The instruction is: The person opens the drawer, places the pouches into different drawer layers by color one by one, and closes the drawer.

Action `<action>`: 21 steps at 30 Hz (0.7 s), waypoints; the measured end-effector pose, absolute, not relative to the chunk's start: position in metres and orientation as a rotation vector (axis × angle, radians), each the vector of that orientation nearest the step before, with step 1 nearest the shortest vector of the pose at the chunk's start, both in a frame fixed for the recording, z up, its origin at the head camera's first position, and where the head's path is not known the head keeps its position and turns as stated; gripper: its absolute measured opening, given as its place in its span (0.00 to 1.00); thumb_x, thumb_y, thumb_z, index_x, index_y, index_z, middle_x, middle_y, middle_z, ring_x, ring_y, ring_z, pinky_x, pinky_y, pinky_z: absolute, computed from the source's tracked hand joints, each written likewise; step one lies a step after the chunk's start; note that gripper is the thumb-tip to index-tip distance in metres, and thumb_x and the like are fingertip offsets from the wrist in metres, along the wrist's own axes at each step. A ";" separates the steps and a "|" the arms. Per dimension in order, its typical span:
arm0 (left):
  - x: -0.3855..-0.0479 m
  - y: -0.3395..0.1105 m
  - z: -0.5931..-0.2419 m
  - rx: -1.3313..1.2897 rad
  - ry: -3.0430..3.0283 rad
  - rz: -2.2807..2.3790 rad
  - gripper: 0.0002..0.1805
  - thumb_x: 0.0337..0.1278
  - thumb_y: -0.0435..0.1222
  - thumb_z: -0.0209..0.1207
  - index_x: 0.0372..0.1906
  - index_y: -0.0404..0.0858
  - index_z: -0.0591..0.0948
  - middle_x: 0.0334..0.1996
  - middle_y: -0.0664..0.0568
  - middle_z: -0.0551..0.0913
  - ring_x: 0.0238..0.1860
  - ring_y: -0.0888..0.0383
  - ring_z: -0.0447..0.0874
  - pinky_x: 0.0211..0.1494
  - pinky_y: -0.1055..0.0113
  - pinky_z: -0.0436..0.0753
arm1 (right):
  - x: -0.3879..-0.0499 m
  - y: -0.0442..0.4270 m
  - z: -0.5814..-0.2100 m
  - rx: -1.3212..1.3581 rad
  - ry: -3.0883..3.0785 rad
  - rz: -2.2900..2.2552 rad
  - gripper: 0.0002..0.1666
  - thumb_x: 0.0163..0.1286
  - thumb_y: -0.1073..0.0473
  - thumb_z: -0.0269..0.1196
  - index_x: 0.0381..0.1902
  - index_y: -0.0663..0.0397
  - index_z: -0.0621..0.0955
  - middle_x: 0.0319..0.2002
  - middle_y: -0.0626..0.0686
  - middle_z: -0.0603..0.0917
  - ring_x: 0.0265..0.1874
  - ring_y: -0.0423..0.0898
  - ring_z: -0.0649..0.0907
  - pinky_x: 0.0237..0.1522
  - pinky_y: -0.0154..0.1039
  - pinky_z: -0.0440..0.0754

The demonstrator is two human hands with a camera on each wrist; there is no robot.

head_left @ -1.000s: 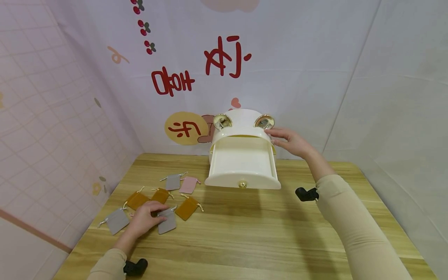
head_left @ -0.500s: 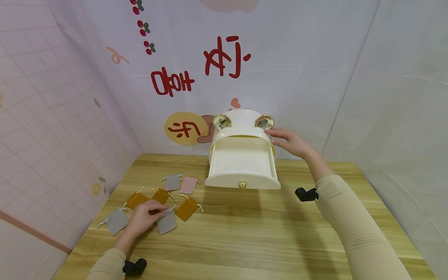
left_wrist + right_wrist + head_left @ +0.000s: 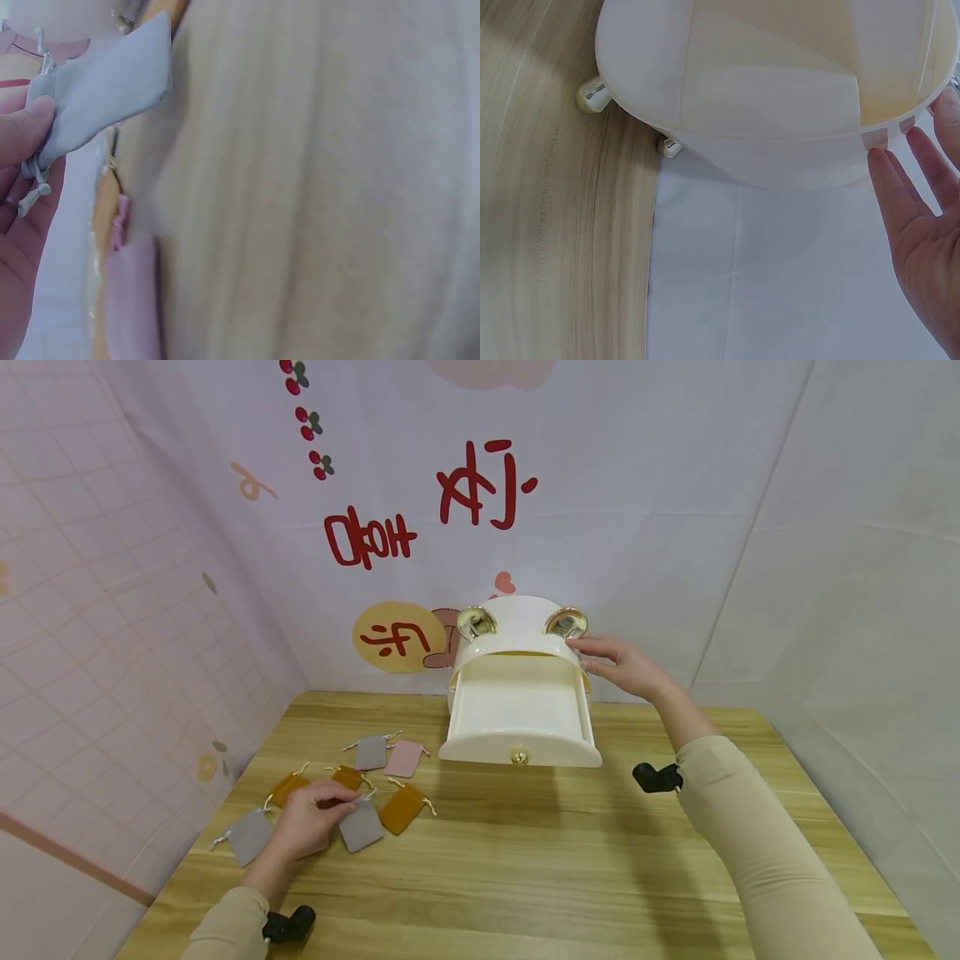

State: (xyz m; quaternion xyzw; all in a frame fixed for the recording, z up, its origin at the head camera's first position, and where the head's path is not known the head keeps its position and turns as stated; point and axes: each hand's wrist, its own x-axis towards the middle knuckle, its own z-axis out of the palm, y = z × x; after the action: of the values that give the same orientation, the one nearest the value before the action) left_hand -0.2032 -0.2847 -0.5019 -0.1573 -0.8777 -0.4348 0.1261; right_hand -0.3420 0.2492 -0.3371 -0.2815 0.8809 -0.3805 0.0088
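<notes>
My left hand (image 3: 309, 817) pinches a grey drawstring pouch (image 3: 362, 823) near its corded top, thumb on one face. In the left wrist view that grey pouch (image 3: 112, 90) is raised off the wood, its lower end hanging free. My right hand (image 3: 621, 667) rests its fairly straight fingers against the right side of a white box (image 3: 519, 618) with two gold-rimmed round eyes. The box's drawer (image 3: 519, 697) is pulled out and bare inside, with a gold knob on its front. In the right wrist view the fingertips (image 3: 879, 159) touch the box wall (image 3: 780, 157).
Other pouches lie left on the wooden table (image 3: 525, 877): grey (image 3: 371, 752), pink (image 3: 405, 758), orange (image 3: 402, 808), another orange (image 3: 289, 787) and grey (image 3: 250, 835). A pink pouch (image 3: 133, 300) shows below the left hand in the left wrist view. A white wall cloth stands behind the box.
My left hand has lifted the grey pouch slightly off the table, uncovering part of a pink pouch beneath the hand. The right hand and the drawer have stayed put.
</notes>
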 end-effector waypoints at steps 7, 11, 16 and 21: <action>-0.204 -0.277 -0.482 -0.486 -2.512 -1.353 0.09 0.51 0.28 0.71 0.38 0.41 0.91 0.36 0.52 0.87 0.37 0.62 0.82 0.39 0.74 0.81 | -0.342 0.249 -0.337 -0.891 2.742 -1.213 0.27 0.77 0.60 0.57 0.71 0.54 0.71 0.72 0.62 0.64 0.72 0.62 0.58 0.67 0.67 0.58; -0.205 -0.271 -0.467 -0.519 -2.492 -1.355 0.09 0.52 0.27 0.70 0.39 0.37 0.90 0.37 0.49 0.86 0.38 0.63 0.81 0.37 0.74 0.82 | -0.341 0.248 -0.337 -0.898 2.754 -1.191 0.27 0.77 0.60 0.57 0.71 0.54 0.71 0.72 0.63 0.64 0.72 0.63 0.59 0.66 0.67 0.58; -0.201 -0.263 -0.441 -0.579 -2.451 -1.368 0.09 0.52 0.22 0.67 0.39 0.30 0.89 0.35 0.42 0.85 0.35 0.62 0.81 0.34 0.74 0.81 | -0.343 0.249 -0.337 -0.885 2.760 -1.169 0.27 0.77 0.58 0.56 0.72 0.52 0.71 0.72 0.62 0.63 0.72 0.63 0.58 0.67 0.66 0.59; -0.197 -0.255 -0.414 -0.632 -2.403 -1.368 0.09 0.51 0.17 0.65 0.39 0.24 0.87 0.34 0.37 0.83 0.34 0.60 0.81 0.34 0.76 0.81 | -0.343 0.250 -0.338 -0.858 2.756 -1.164 0.27 0.77 0.56 0.56 0.72 0.50 0.70 0.74 0.60 0.62 0.73 0.61 0.57 0.68 0.65 0.58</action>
State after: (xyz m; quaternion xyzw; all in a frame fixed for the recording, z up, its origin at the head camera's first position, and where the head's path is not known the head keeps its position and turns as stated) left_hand -0.1972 -0.2555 -0.4143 -0.2201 -0.8373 -0.4768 0.1519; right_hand -0.3431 0.2500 -0.3377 -0.2756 0.8854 -0.3741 0.0148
